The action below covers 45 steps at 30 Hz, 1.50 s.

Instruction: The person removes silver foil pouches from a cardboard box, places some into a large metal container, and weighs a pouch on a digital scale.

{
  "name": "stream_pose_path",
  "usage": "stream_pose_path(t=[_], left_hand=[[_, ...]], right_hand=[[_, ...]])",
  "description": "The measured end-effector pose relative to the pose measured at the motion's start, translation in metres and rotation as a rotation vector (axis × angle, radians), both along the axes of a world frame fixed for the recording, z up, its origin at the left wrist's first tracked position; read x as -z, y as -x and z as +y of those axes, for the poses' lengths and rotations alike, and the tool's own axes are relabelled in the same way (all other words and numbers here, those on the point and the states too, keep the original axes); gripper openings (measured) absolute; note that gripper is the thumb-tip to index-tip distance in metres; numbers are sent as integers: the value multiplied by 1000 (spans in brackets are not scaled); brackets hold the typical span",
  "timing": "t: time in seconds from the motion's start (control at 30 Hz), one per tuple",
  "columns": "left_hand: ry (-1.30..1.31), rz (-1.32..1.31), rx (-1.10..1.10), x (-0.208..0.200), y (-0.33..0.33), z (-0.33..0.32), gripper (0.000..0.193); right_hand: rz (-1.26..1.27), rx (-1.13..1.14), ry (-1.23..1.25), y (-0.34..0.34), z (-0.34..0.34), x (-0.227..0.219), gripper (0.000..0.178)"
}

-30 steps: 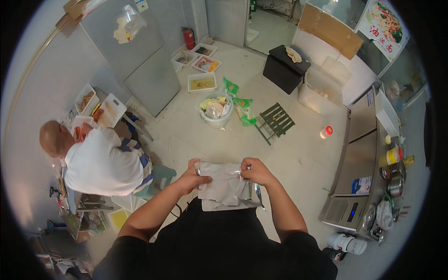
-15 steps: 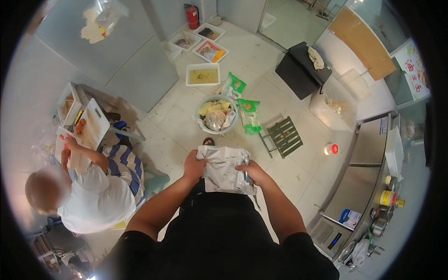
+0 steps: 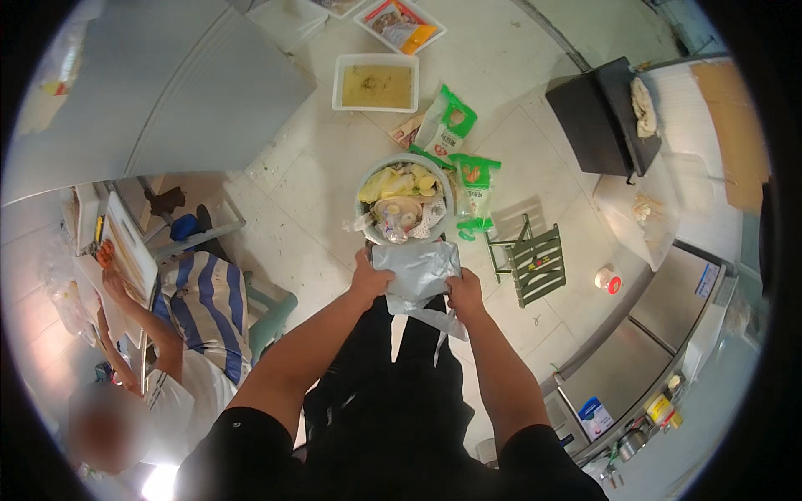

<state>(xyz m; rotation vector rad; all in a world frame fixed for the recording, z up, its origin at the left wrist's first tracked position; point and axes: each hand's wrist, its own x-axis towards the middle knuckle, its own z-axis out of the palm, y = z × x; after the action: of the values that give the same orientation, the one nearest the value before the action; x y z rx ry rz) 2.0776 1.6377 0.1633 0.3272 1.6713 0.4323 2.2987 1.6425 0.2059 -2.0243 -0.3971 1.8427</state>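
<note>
A grey plastic bag [image 3: 413,271] is stretched between my two hands, in front of my body. My left hand [image 3: 370,278] grips its left edge with the fingers closed. On the other side, my right hand [image 3: 465,294] is closed on the right edge. A torn-looking strip of the same plastic hangs below toward my legs. Just beyond the bag stands a round waste bin [image 3: 365,178], filled with yellow-green leaves [image 3: 391,189], a clear plastic wrapper and other scraps. The bag's far edge overlaps the bin's near rim in the picture; whether they touch I cannot tell.
Green-and-white packages [image 3: 476,190] lie beside the bin. A folding stool [image 3: 537,263] and a red-lidded jar [image 3: 608,281] are to the right. Farther off are a white tray of yellowish liquid [image 3: 376,83] and a black box [image 3: 597,117]. A co-worker [image 3: 196,388] sits at left by a low table.
My view has tilted and come closer to the bin. The bag, still in both hands, now reaches the bin's near side, and a strip hangs loose from it. The co-worker's hands have shifted.
</note>
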Motion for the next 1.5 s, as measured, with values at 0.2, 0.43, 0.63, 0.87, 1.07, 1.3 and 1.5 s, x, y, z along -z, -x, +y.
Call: stream_pose_path(t=[0.2,0.43,0.63,0.87,1.07,1.3,1.5], left_hand=[[-78,361,180,134,2,51,65],[-258,559,483,241,-1,135,34],[-208,692,564,264,-30,135,27],[-129,699,897,283,-34,138,35],[-81,756,1019,286,-42,151,44],[-6,791,1052,324,-40,156,38],[52,722,1090,345,-37,159,60]], right_hand=[[-4,51,86,13,91,132,11],[-117,29,128,28,166,280,28],[-329,-155,-17,27,158,344,39],[-714,-415,-86,63,174,341,29],[-651,-496,-5,66,177,348,41],[-599,-257,-132,43,172,281,40],[-78,56,-606,30,178,245,30]])
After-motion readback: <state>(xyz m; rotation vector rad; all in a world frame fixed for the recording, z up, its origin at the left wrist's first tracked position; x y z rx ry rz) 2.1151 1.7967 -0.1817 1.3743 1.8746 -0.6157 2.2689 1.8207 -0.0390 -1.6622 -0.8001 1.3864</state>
